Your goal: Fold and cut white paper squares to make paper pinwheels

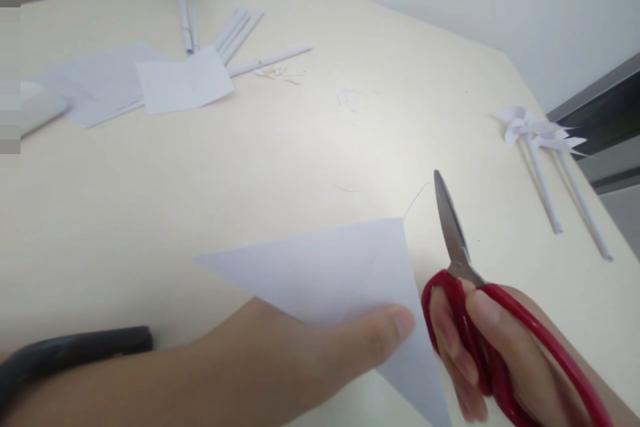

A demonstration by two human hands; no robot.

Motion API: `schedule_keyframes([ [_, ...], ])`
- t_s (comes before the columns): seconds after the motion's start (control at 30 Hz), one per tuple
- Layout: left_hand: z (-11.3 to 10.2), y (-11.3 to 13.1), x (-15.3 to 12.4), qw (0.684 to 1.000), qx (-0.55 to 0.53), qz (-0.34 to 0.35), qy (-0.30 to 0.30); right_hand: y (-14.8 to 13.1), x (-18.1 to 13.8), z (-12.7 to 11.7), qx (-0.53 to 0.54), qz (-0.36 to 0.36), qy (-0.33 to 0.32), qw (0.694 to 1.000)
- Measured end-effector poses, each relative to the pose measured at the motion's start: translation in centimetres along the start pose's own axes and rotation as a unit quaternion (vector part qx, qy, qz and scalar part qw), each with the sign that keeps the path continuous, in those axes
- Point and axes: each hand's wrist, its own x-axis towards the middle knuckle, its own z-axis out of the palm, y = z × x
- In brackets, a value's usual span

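My left hand (pixel 345 347) grips a white paper triangle (pixel 320 267), thumb on top and the other fingers hidden beneath it. In my right hand (pixel 520 347) is a pair of red-handled scissors (pixel 453 230), with the blades together and pointing up and away. The scissors are just to the right of the paper's edge. A thin curled paper strip (pixel 417 200) hangs off the paper's upper right corner, close to the blades.
Two paper pinwheels (pixel 537 173) on rolled sticks lie at the right edge. Rolled paper tubes (pixel 240 33), white sheets (pixel 185 83) and small scraps (pixel 277 72) are at the back left. A thin paper sliver (pixel 347 188) lies mid-table. A wall borders the table's far side.
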Motion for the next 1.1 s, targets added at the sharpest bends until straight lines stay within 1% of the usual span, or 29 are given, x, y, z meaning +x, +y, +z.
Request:
schedule_keyframes([
  [0.07, -0.2, 0.4, 0.2, 0.999, -0.020, -0.035, 0.007, -2.2, 1.3, -1.0, -0.090, 0.009, -0.033, 0.995],
  [0.1, -0.3, 0.7, 0.3, 0.998, -0.017, -0.056, 0.008, -2.9, 1.8, -1.4, -0.132, -0.005, 0.000, 0.991],
  [0.13, -0.4, 1.0, 0.3, 0.998, -0.010, -0.060, -0.008, -3.4, 2.2, -1.6, -0.193, -0.017, 0.039, 0.980],
  [0.17, -0.5, 1.2, 0.3, 0.998, 0.012, -0.050, -0.022, -3.6, 2.5, -1.7, -0.259, -0.030, 0.088, 0.961],
  [0.23, -0.8, 1.6, 0.3, 0.998, 0.044, -0.026, -0.033, -3.4, 3.0, -1.9, -0.388, -0.055, 0.183, 0.902],
  [0.27, -1.0, 1.7, 0.4, 0.998, 0.057, -0.013, -0.036, -3.1, 3.2, -1.9, -0.436, -0.068, 0.218, 0.870],
  [0.3, -1.1, 1.7, 0.4, 0.997, 0.064, 0.000, -0.041, -2.7, 3.4, -1.9, -0.467, -0.085, 0.243, 0.846],
  [0.37, -1.3, 1.5, 0.6, 0.995, 0.057, 0.025, -0.072, -2.1, 3.8, -1.9, -0.491, -0.124, 0.270, 0.819],
  [0.43, -1.5, 1.2, 0.8, 0.990, 0.010, 0.044, -0.134, -1.8, 4.1, -1.9, -0.490, -0.161, 0.278, 0.810],
  [0.47, -1.6, 1.1, 0.9, 0.986, -0.003, 0.040, -0.161, -1.7, 4.2, -1.9, -0.487, -0.175, 0.277, 0.810],
  [0.53, -1.8, 0.9, 1.1, 0.981, 0.026, 0.042, -0.190, -1.7, 4.3, -1.9, -0.476, -0.196, 0.268, 0.814],
  [0.6, -2.0, 0.8, 1.3, 0.973, 0.053, 0.086, -0.210, -1.7, 4.3, -2.0, -0.465, -0.207, 0.256, 0.822],
  [0.7, -2.2, 0.8, 1.4, 0.955, 0.119, 0.120, -0.243, -1.7, 4.2, -2.2, -0.444, -0.220, 0.235, 0.836],
  [0.77, -2.3, 1.1, 1.4, 0.948, 0.163, 0.136, -0.236, -2.2, 3.8, -2.5, -0.424, -0.230, 0.219, 0.848],
  [0.87, -2.6, 1.8, 1.2, 0.948, 0.206, 0.132, -0.202, -3.8, 2.9, -2.7, -0.379, -0.250, 0.182, 0.872],
  [0.9, -2.8, 2.0, 1.2, 0.948, 0.215, 0.132, -0.193, -4.5, 2.6, -2.7, -0.360, -0.255, 0.156, 0.884],
  [0.97, -3.3, 2.3, 1.2, 0.948, 0.229, 0.135, -0.174, -5.8, 2.2, -2.4, -0.320, -0.262, 0.084, 0.907],
  [1.03, -3.8, 2.4, 1.4, 0.950, 0.236, 0.132, -0.155, -6.6, 2.4, -1.9, -0.281, -0.261, 0.020, 0.923],
  [1.1, -4.4, 2.3, 1.6, 0.954, 0.238, 0.124, -0.133, -6.7, 2.9, -1.3, -0.244, -0.256, -0.004, 0.935],
])
